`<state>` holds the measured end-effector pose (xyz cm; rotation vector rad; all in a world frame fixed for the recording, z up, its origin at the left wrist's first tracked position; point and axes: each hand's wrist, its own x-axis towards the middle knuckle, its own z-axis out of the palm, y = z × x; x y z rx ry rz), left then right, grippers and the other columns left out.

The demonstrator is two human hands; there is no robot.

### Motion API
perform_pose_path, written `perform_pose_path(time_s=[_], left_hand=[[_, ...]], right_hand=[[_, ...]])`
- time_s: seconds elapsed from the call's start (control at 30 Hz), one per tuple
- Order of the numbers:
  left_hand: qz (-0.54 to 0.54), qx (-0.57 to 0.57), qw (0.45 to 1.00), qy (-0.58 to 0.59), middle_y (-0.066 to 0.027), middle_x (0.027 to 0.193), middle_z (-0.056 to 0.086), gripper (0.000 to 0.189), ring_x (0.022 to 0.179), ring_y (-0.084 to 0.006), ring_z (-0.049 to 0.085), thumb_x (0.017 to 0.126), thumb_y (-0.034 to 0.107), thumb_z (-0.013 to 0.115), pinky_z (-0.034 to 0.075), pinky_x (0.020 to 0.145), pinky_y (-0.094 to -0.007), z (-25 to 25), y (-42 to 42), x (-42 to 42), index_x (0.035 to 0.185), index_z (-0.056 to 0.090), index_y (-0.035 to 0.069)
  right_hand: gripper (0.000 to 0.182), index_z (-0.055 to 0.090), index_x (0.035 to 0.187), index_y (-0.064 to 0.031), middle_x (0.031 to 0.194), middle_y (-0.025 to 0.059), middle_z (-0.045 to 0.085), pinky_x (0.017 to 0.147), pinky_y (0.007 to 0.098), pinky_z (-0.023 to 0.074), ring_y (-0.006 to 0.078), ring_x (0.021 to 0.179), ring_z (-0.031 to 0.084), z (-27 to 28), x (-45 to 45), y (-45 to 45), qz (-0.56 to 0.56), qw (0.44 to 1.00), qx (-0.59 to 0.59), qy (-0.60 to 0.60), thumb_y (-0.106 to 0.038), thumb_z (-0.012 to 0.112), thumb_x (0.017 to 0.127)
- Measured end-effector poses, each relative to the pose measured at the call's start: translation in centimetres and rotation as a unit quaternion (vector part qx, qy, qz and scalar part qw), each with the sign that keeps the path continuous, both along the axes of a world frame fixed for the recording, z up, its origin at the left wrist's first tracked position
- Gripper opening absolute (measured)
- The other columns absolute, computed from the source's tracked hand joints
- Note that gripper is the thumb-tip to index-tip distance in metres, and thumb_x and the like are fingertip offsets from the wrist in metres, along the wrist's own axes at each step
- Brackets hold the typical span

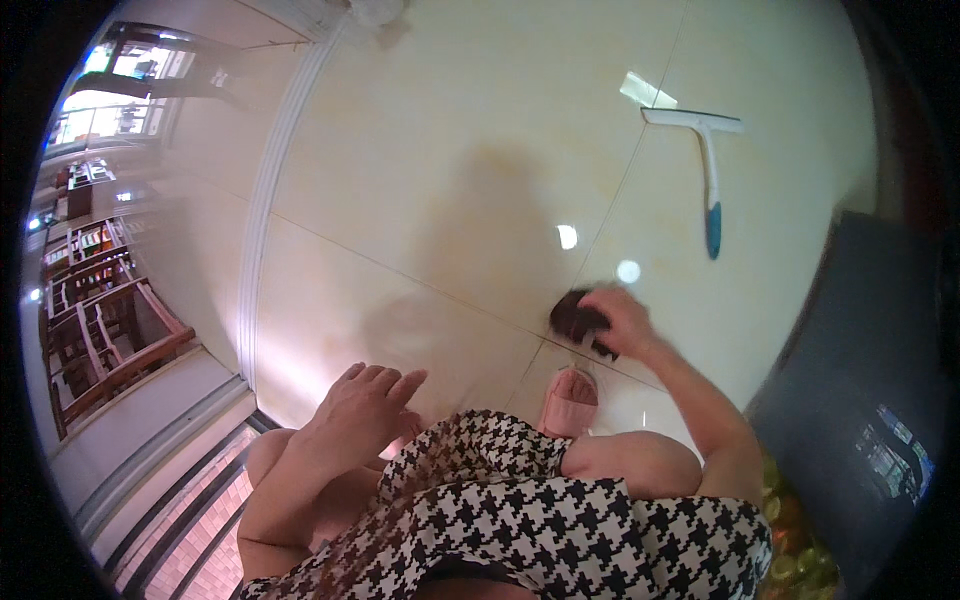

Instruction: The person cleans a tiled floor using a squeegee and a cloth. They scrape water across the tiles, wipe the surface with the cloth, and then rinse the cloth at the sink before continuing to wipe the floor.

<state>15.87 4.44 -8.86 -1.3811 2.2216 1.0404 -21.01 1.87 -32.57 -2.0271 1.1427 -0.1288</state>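
My right hand (619, 319) grips a dark, blurred bundle (576, 316), perhaps a cloth or a brush, low over the glossy floor tiles. Just below it is my foot in a pink open-toed slipper (570, 401). My left hand (371, 397) is held over my knee at the lower left, fingers loosely spread, with nothing seen in it. Farther off at the upper right, a white squeegee (711, 157) with a blue grip lies on the pale tiled floor (420, 112).
A dark grey panel (847, 322) stands along the right side. A white ridged strip (274, 180) runs down the left, beside a glossy surface and brown wooden chairs (112, 337). Metal bars (187, 502) are at the lower left. Something whitish lies at the top edge.
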Motion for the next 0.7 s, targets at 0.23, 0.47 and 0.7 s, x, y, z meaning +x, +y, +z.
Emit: perform_pose_path(time_s=[0.23, 0.47, 0.7], left_hand=[[0.021, 0.066, 0.996, -0.057, -0.0131, 0.102, 0.058, 0.047, 0.100, -0.0301, 0.053, 0.078, 0.023, 0.061, 0.040, 0.089, -0.0396, 2.4, -0.2, -1.4, 0.120, 0.050, 0.006], [0.014, 0.027, 1.000, -0.008, -0.0139, 0.104, 0.058, 0.046, 0.098, -0.0297, 0.055, 0.077, 0.019, 0.063, 0.043, 0.087, -0.0394, 0.5, -1.0, -1.4, 0.119, 0.051, 0.005], [0.451, 0.186, 0.814, 0.316, -0.0142, 0.118, 0.052, 0.044, 0.111, -0.0217, 0.051, 0.092, 0.014, 0.052, 0.041, 0.094, -0.0341, -2.7, -1.6, -3.4, 0.129, 0.036, -0.001]], right_hand=[[0.055, 0.053, 0.121, -0.0127, 0.128, 0.0118, 0.048, 0.098, 0.0396, 0.0374, 0.0297, 0.119, 0.044, 0.0, -4.8, -6.3, -0.172, 0.977, -0.054, 0.110, -0.044, 0.064, 0.077], [0.046, 0.040, 0.124, -0.0027, 0.116, 0.0187, 0.051, 0.084, 0.0439, 0.0447, 0.0353, 0.103, 0.052, -2.5, -10.1, -13.5, -0.410, 0.845, -0.161, 0.303, -0.022, 0.054, 0.085], [0.051, 0.035, 0.127, -0.0011, 0.110, 0.0225, 0.050, 0.081, 0.0435, 0.0446, 0.0371, 0.097, 0.054, 4.2, 5.4, -5.0, -0.283, 0.952, -0.016, -0.112, -0.019, 0.055, 0.084]])
